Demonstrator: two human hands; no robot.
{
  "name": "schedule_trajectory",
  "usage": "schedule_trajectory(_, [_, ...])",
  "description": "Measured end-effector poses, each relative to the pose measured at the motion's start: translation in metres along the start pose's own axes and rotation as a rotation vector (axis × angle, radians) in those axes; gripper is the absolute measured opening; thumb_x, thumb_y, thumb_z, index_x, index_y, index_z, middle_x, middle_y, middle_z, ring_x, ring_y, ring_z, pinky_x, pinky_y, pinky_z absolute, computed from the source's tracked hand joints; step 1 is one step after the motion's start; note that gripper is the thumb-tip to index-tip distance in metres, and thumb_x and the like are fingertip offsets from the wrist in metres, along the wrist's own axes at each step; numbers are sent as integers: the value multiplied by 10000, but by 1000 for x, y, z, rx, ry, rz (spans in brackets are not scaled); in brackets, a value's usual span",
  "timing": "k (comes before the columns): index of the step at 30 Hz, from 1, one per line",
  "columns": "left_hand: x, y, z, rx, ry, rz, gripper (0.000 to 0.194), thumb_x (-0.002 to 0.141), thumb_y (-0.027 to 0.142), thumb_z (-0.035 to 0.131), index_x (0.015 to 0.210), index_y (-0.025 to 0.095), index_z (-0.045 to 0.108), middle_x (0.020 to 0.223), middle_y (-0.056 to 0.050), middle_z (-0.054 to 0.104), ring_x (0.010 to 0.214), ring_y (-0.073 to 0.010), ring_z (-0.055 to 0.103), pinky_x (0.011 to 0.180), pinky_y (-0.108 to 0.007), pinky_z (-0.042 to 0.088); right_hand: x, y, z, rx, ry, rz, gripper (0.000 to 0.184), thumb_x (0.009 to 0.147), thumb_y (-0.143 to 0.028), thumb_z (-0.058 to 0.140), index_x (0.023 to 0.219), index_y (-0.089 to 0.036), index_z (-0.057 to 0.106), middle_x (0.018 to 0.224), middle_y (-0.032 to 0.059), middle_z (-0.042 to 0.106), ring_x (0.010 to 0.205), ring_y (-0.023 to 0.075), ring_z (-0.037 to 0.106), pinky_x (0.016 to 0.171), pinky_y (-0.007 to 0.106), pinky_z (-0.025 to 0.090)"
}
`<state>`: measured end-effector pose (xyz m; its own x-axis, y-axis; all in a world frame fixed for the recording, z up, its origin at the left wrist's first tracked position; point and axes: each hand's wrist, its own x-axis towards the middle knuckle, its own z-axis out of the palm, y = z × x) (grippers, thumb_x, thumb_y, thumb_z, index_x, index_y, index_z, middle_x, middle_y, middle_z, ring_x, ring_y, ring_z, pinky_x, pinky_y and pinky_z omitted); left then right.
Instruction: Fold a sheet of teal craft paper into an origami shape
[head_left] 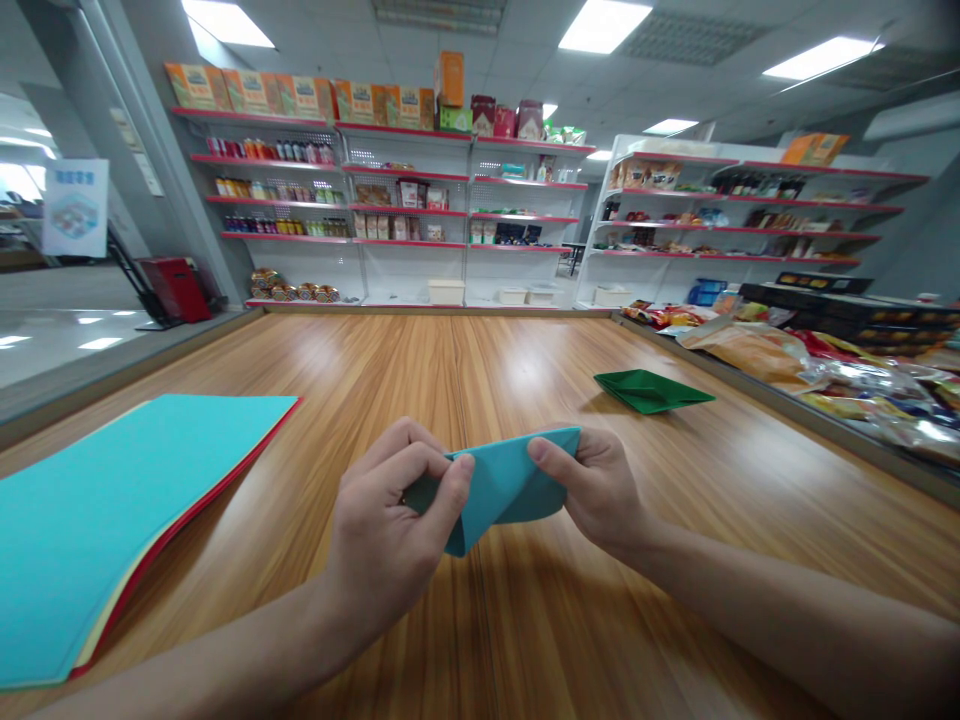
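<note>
Between my two hands a folded piece of blue paper is held up above the wooden table. My left hand pinches its left end, thumb on the near face and fingers curled behind. At the right end, my right hand grips it the same way, with the thumb near the top edge. The paper shows a diagonal fold, and a corner points down on its left side. Further back to the right lies a green folded paper boat, apart from both hands.
A stack of coloured paper sheets, turquoise on top with yellow and red below, lies on the left. Snack packages crowd the right side beyond the table's edge strip. Stocked shelves stand behind the table.
</note>
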<state>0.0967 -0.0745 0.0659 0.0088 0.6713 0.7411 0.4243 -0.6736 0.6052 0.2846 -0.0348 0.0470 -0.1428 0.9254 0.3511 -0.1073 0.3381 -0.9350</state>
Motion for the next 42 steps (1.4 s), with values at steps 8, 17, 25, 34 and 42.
schedule_trajectory(8, [1,0,0,-6,14,-9,305,832,171,593,537,166,514,633,-1,496,574,-111,494,507,-250,389,-1,-4,1,-29,15,-19,352,740,-382,707,515,-145,575,482,-23,513,441,77,437,428,205,399])
schedule_trajectory(17, [3,1,-1,16,-10,-75,294,823,205,616,543,163,537,647,3,517,568,-101,500,500,-230,393,0,-6,2,-20,40,-6,356,732,-386,713,513,-145,572,482,-20,520,439,78,441,428,209,402])
schedule_trajectory(25, [4,2,-1,12,-11,-90,304,830,219,607,540,166,532,647,2,518,568,-104,498,499,-231,390,0,-4,1,-15,41,-6,346,734,-388,708,519,-149,578,482,-17,531,434,85,451,433,220,419])
schedule_trajectory(34, [5,2,-1,16,-13,-87,316,824,219,612,526,163,524,630,5,505,550,-99,484,499,-233,383,-1,-6,0,1,29,-7,346,740,-377,709,515,-147,581,486,-19,533,438,78,454,434,207,412])
schedule_trajectory(42, [6,4,-1,19,-8,-80,326,824,218,608,518,166,509,610,8,493,541,-100,478,486,-231,376,-1,-7,0,-26,39,-19,362,738,-393,705,504,-149,574,477,-18,524,437,86,452,431,219,409])
